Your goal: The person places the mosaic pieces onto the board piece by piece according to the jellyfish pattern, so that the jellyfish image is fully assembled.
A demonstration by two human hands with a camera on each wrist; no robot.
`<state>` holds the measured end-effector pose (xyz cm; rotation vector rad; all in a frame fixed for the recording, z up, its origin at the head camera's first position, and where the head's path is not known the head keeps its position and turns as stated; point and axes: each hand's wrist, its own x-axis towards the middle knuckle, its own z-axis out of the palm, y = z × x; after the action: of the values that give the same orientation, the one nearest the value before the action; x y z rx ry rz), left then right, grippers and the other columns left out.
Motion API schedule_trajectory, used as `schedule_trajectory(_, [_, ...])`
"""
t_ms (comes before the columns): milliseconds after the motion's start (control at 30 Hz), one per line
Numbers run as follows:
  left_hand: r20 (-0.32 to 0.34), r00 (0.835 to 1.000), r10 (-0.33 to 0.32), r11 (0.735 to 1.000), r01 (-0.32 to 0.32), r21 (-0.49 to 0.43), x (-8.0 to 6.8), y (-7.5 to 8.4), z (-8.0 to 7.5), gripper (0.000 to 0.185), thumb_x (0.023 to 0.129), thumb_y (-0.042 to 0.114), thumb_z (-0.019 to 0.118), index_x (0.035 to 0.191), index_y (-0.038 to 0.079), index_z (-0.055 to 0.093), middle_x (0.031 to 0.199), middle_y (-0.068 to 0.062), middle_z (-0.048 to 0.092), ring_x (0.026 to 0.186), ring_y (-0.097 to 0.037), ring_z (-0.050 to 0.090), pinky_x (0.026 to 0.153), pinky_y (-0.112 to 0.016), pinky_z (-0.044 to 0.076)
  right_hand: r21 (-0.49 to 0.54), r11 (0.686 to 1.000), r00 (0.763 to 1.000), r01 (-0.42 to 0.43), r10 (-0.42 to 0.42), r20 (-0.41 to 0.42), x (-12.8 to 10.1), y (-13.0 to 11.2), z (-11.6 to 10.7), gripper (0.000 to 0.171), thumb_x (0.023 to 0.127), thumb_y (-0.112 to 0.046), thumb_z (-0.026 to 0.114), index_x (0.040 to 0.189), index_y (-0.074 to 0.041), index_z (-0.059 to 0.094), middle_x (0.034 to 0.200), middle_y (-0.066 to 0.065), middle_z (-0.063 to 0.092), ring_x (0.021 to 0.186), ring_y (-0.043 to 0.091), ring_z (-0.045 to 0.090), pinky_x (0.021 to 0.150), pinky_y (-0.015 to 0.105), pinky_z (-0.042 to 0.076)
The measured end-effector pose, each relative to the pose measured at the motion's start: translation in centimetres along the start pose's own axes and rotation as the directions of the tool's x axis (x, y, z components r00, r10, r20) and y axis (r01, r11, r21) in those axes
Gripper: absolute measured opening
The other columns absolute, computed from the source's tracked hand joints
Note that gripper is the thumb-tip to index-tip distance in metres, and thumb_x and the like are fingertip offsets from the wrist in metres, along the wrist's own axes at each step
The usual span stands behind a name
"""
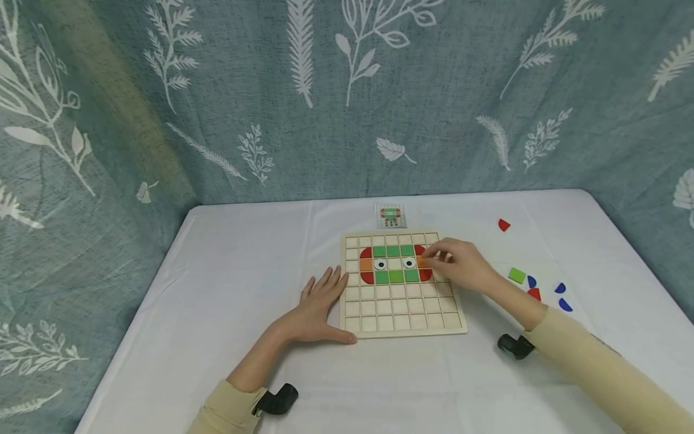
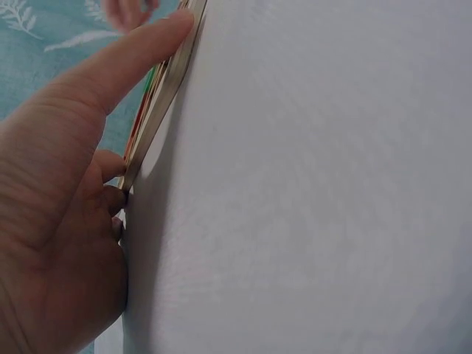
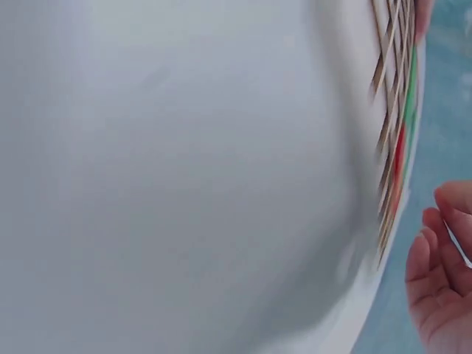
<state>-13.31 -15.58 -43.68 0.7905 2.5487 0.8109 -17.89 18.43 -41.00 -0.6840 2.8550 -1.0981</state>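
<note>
A wooden grid board (image 1: 403, 313) lies in the middle of the white table. Green, red and orange tiles with two eye tiles (image 1: 394, 263) form a face in its upper rows. My left hand (image 1: 321, 299) lies flat on the cloth, its straight fingers (image 2: 125, 59) against the board's left edge (image 2: 158, 99). My right hand (image 1: 452, 263) reaches over the face's right side. Its curled fingertips pinch an orange tile (image 1: 422, 261) beside the right eye. In the right wrist view the board (image 3: 394, 110) is blurred and only my curled fingers (image 3: 442, 265) show.
A small pattern card (image 1: 390, 215) lies behind the board. Loose pieces sit to the right: a red one (image 1: 503, 225), a green square (image 1: 517, 275), several blue and red shapes (image 1: 560, 288). A leaf-print curtain (image 1: 347, 90) backs the table.
</note>
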Motion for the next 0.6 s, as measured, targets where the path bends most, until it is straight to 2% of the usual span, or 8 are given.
schedule_trajectory(167, [0.001, 1.0, -0.012, 1.0, 0.012, 0.001, -0.1, 0.0, 0.0, 0.12, 0.073, 0.056, 0.079, 0.157, 0.005, 0.009, 0.163, -0.011, -0.004, 0.148, -0.025, -0.011, 0.114, -0.053, -0.009, -0.111, 0.988, 0.994, -0.107, 0.102, -0.046, -4.1, 3.3, -3.8, 0.011, 0.091, -0.008, 0.067, 0.101, -0.005, 0.071, 0.101, 0.01, 0.068, 0.087, 0.024, 0.062, 0.073, 0.039, 0.053])
schedule_trajectory(333, [-0.002, 1.0, -0.004, 1.0, 0.004, -0.004, 0.0, 0.0, 0.1, 0.12, 0.073, 0.056, 0.079, 0.157, 0.005, 0.01, 0.163, -0.01, -0.004, 0.148, -0.025, -0.011, 0.114, -0.053, -0.009, -0.169, 0.954, 0.968, -0.249, 0.247, -0.033, -7.6, 5.9, -7.1, 0.023, 0.089, -0.011, 0.07, 0.109, 0.0, 0.067, 0.106, 0.019, 0.065, 0.094, 0.034, 0.058, 0.073, 0.044, 0.053])
schedule_trajectory(467, [-0.009, 1.0, -0.003, 1.0, 0.003, -0.004, 0.0, 0.0, 0.0, 0.12, 0.073, 0.055, 0.08, 0.157, 0.005, 0.01, 0.163, -0.011, -0.004, 0.148, -0.026, -0.011, 0.114, -0.054, -0.008, -0.178, 0.936, 0.951, -0.304, 0.309, -0.004, -8.8, 7.0, -7.8, 0.03, 0.088, -0.014, 0.072, 0.112, 0.002, 0.064, 0.107, 0.022, 0.063, 0.097, 0.037, 0.056, 0.078, 0.05, 0.053])
schedule_trajectory(600, [-0.013, 1.0, -0.003, 1.0, 0.003, -0.007, -0.1, 0.1, 0.0, 0.12, 0.073, 0.054, 0.08, 0.157, 0.005, 0.01, 0.163, -0.011, -0.003, 0.148, -0.026, -0.01, 0.114, -0.054, -0.008, -0.16, 0.942, 0.955, -0.294, 0.297, -0.008, -8.9, 7.3, -7.4, 0.029, 0.087, -0.011, 0.072, 0.112, 0.002, 0.064, 0.107, 0.021, 0.065, 0.098, 0.036, 0.058, 0.084, 0.053, 0.051])
